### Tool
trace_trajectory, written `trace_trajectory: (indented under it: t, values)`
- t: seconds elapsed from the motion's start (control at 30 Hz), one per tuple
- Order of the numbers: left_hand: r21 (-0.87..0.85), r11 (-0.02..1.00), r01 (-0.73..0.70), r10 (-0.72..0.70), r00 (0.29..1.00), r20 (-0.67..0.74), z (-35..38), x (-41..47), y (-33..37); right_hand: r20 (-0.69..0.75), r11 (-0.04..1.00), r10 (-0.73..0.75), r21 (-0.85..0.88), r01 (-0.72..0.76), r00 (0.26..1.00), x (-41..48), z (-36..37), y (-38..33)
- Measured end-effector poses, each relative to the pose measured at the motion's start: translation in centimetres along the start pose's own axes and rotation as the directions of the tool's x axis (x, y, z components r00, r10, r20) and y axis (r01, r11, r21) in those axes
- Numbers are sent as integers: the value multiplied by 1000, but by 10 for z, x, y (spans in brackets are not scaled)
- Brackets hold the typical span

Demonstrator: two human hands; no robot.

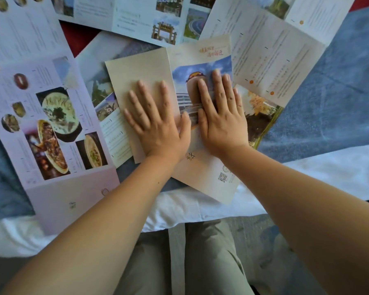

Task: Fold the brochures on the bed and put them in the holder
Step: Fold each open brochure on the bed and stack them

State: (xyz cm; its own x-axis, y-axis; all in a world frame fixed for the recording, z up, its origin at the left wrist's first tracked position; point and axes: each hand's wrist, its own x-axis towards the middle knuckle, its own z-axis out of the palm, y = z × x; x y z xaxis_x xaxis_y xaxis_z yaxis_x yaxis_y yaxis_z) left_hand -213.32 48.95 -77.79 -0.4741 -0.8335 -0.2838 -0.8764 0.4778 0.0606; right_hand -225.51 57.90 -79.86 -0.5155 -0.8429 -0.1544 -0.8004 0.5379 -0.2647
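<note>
Bed (339,92) strewn with open brochures. Left hand (158,122) and right hand (222,118) lie flat, fingers (216,81) straight and released, pressing the part-folded brochure (200,58) near the bed's edge, probably to set its crease. Holder unseen.

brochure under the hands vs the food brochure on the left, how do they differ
The cream brochure is partly folded; the food brochure lies spread open. The left hand and right hand press flat on the cream brochure; no hand touches the food brochure. The cream brochure shows a building, the food brochure dishes. Both lie on the bed.
</note>
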Motion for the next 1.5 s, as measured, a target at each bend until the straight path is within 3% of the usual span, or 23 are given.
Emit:
trace_trajectory:
  t: [0.17,0.43,0.67,0.8,0.9,1.1,1.27,1.5]
  values:
    - [36,997,-62,66,992,-110,18,1,-7,-40,998,1,-57,-3,999,-1,10,0]
    - [19,997,-79,81,984,-157,35,5,-9,-33,996,-2,-86,-1,999,1,14,0]
    - [10,996,-94,94,989,-113,28,5,-10,14,994,17,-108,-16,1000,2,11,-3]
    - [37,980,-197,198,979,-51,20,5,-23,83,990,15,-140,-3,996,2,1,-8]
    - [65,965,-254,255,967,-12,12,9,-45,161,983,-60,-162,86,985,7,-11,-14]
    - [144,969,-200,195,980,49,-4,17,-123,266,956,-208,-147,253,941,21,-19,-66]
    - [199,961,-190,197,980,-12,-22,21,-180,296,972,-186,-81,218,937,31,-6,-120]
    - [-54,995,-78,79,997,8,-18,29,-197,184,984,-179,25,177,966,38,15,-147]
